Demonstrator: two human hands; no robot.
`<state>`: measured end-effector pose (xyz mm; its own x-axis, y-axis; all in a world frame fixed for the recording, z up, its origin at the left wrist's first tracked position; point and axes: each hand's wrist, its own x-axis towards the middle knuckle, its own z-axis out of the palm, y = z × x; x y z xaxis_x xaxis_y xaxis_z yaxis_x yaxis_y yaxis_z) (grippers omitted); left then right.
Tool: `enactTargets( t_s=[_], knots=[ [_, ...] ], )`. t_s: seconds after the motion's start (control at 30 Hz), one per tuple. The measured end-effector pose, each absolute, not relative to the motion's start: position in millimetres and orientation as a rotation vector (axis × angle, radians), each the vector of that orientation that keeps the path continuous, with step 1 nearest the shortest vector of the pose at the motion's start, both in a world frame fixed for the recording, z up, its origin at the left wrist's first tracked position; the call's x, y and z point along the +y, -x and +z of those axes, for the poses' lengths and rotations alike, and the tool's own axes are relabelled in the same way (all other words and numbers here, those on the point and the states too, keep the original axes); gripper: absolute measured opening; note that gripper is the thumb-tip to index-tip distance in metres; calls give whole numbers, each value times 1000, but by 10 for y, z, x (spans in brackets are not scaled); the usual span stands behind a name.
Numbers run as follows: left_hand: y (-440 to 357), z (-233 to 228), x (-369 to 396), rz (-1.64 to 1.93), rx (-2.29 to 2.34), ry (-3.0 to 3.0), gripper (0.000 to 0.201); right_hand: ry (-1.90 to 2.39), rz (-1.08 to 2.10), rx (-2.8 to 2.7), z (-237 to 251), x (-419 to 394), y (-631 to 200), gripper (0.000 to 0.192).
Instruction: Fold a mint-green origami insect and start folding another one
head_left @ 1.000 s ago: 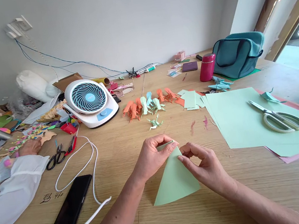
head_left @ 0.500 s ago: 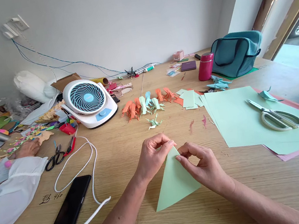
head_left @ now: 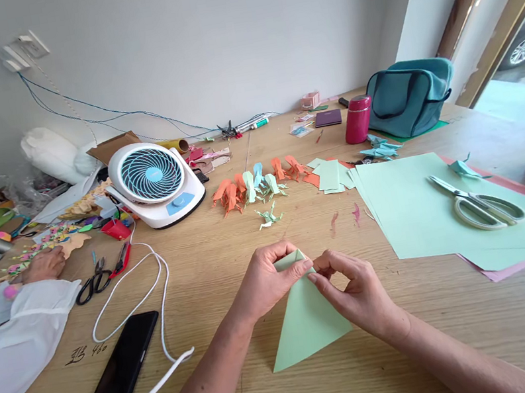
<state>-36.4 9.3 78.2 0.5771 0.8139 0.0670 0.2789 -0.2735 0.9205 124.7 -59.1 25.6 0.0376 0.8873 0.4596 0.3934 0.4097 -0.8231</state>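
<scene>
A light green paper triangle (head_left: 304, 324) lies on the wooden table (head_left: 231, 249) in front of me, its point away from me. My left hand (head_left: 266, 279) pinches the top corner between thumb and fingers. My right hand (head_left: 356, 291) meets it there, fingertips pressing the same corner. A small fold of green paper shows between the two hands. Behind them stands a row of folded orange and pale green paper figures (head_left: 255, 184), with one small green figure (head_left: 268, 215) apart from the row.
Large green sheets (head_left: 426, 209) with scissors (head_left: 478, 207) on top lie at right. A black phone (head_left: 116, 375), white cable (head_left: 153, 295), white fan (head_left: 154, 181), black scissors (head_left: 93, 282), red flask (head_left: 355, 119) and teal bag (head_left: 412, 98) surround them. Another person's white sleeve (head_left: 10, 346) rests at left.
The top corner of the green triangle has been folded over a little more between my fingertips. Both hands stay at the tip; the view drifted slightly.
</scene>
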Motion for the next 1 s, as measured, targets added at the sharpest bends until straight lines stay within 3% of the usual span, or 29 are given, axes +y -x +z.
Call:
enactTargets(
  t_s=[0.4,0.67,1.0],
  knots=[
    [350,743,85,687,924,-1770,28,1173,560,-1559,259,-588,-1254,20],
    [460,760,224,916,1000,-1541,34,1198,673,-1556,277,-589,-1241,8],
    [625,712,371,1088,875,-1522,22,1218,581,-1454,304,-547,-1355,11]
  ],
)
